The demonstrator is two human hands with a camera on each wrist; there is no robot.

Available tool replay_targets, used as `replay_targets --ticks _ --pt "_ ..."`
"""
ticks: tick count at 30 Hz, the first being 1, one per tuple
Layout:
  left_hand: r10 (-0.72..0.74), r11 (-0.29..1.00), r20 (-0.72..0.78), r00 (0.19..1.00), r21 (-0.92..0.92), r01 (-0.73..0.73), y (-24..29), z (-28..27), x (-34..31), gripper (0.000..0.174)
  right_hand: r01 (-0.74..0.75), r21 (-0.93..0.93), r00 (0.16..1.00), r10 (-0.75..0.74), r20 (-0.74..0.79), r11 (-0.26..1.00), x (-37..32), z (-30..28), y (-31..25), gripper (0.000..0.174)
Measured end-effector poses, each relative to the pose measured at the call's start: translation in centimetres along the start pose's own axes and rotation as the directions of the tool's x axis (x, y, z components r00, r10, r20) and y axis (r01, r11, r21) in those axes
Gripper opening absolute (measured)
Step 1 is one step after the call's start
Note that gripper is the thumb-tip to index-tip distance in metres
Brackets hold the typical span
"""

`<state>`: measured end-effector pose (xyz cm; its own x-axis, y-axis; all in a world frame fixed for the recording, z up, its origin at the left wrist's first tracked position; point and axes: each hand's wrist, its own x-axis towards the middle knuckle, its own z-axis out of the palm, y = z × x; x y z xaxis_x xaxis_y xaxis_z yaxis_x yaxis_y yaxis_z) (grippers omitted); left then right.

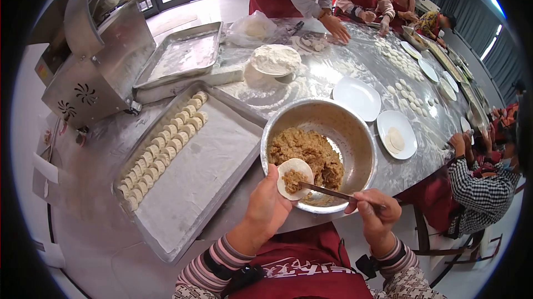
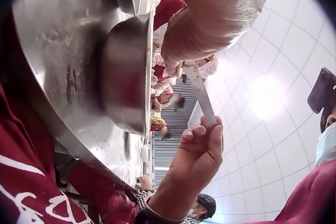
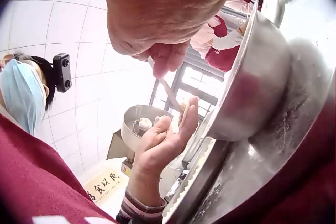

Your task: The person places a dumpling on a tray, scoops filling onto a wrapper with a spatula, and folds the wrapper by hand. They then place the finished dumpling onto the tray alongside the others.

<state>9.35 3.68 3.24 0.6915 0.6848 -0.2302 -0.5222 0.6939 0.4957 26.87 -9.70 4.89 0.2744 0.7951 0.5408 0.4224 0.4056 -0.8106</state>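
In the head view my left hand point(image 1: 268, 202) holds a round dumpling wrapper point(image 1: 301, 172) at the near rim of a steel bowl, thumb at its edge and fingers behind it. A small heap of filling point(image 1: 293, 181) lies on the wrapper. My right hand point(image 1: 377, 215) grips a flat, narrow spatula point(image 1: 327, 191), its tip at that heap. The left wrist view shows the spatula's blade point(image 2: 202, 95) reaching from the right hand towards the left. Brown filling point(image 1: 308, 154) fills part of the steel bowl point(image 1: 361, 174).
Left of the bowl, a lined tray point(image 1: 194, 182) carries rows of shaped dumplings point(image 1: 166, 146). Wrappers lie on a white plate point(image 1: 408, 146) to the right; another plate point(image 1: 355, 99) sits behind. Farther back are a flour heap point(image 1: 276, 59), dough pieces point(image 1: 408, 99), a steel machine point(image 1: 100, 49) and several people.
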Motion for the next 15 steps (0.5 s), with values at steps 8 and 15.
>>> replay_targets --ticks 8,15 --pt "0.009 0.998 0.025 1.000 0.058 -0.010 -0.2 -1.4 0.1 0.053 -0.068 0.055 0.989 0.075 -0.127 0.996 1.0 0.7 0.6 0.014" --pt "-0.007 0.998 -0.001 1.000 0.055 0.007 0.2 -1.2 -0.3 0.052 -0.465 0.090 0.875 0.473 -0.102 0.881 6.0 1.0 4.9 0.013"
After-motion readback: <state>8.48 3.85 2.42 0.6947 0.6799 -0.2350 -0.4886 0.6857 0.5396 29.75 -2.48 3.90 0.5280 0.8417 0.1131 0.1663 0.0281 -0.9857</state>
